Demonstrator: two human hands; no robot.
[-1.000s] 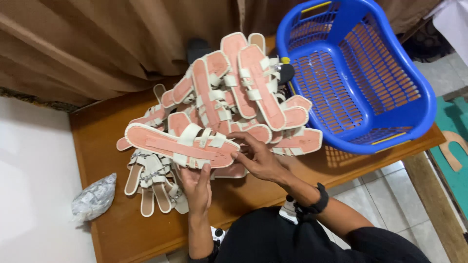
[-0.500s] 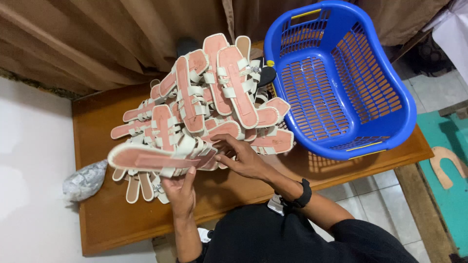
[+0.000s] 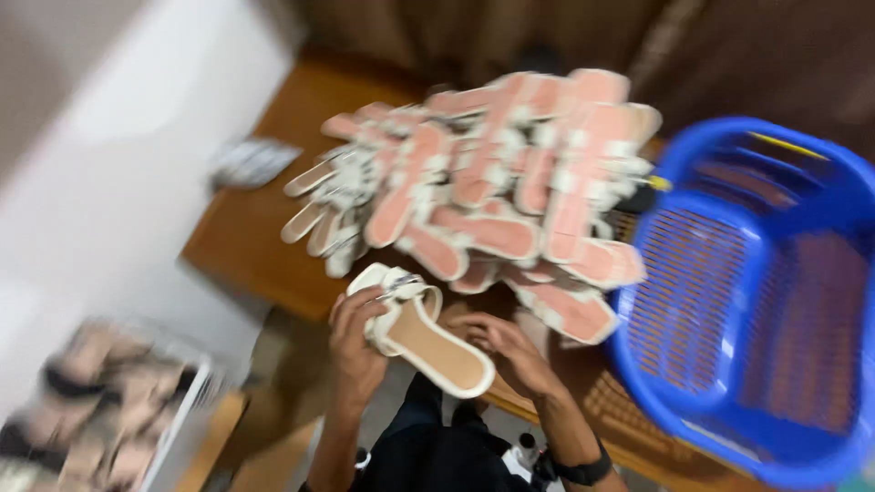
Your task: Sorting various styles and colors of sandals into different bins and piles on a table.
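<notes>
Beside the big blue basket [image 3: 756, 301] on the wooden table [image 3: 246, 246], past the pile of pink-soled sandals [image 3: 492, 182], the left hand [image 3: 355, 342] grips a cream sandal [image 3: 424, 333] near the table's edge while the right hand [image 3: 506, 351] touches it, fingers curled.

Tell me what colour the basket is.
The basket is bright blue, clear in the head view, though blurred.

Bare forearms, no sleeves, black wristwatch [image 3: 583, 472] on right wrist, dark clothes

Wooden table [image 3: 246, 246], brown curtain [image 3: 729, 55]
</notes>
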